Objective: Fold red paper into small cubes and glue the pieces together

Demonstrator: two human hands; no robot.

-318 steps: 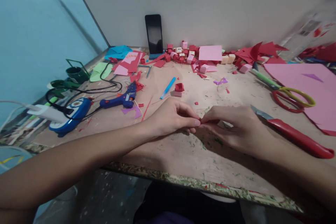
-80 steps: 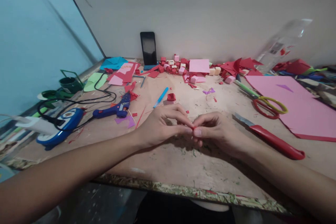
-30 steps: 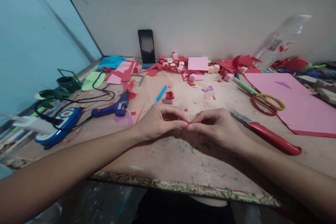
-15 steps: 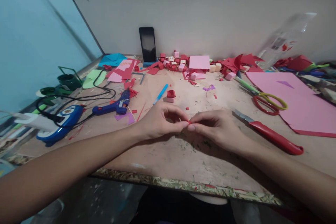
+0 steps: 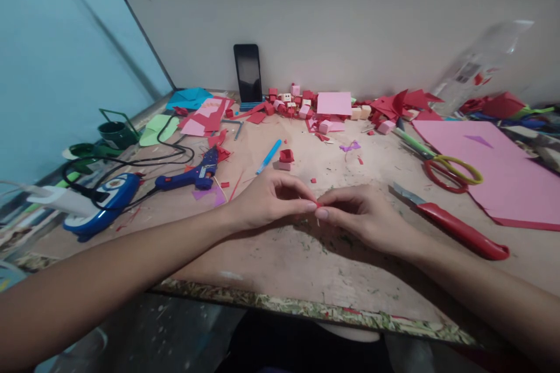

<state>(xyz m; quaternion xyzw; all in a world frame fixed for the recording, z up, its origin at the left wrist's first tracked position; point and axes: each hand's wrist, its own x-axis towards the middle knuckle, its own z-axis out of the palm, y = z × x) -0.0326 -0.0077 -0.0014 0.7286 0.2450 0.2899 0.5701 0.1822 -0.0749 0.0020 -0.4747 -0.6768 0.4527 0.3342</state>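
Above the near middle of the table, my left hand (image 5: 273, 201) and my right hand (image 5: 361, 210) meet fingertip to fingertip. Between them they pinch a tiny piece of red paper (image 5: 318, 205), mostly covered by the thumbs and forefingers. Just beyond my left hand sits a small open red paper box (image 5: 286, 155) on a pink block (image 5: 284, 166). A blue pen-like tool (image 5: 268, 157) lies left of the box. To the right of my right hand rests a knife with a red handle (image 5: 464, 230).
At left are a blue glue gun (image 5: 188, 178) with its cord and a blue power strip (image 5: 102, 204). A phone (image 5: 248, 73) leans on the wall beside several small paper cubes (image 5: 305, 111). Scissors (image 5: 455, 172) overlap pink paper (image 5: 520, 186) at right, near a plastic bottle (image 5: 472, 73).
Both hands keep the red paper pinched at nearly the same spot. The whole view has shifted very slightly; nothing on the table has visibly moved.
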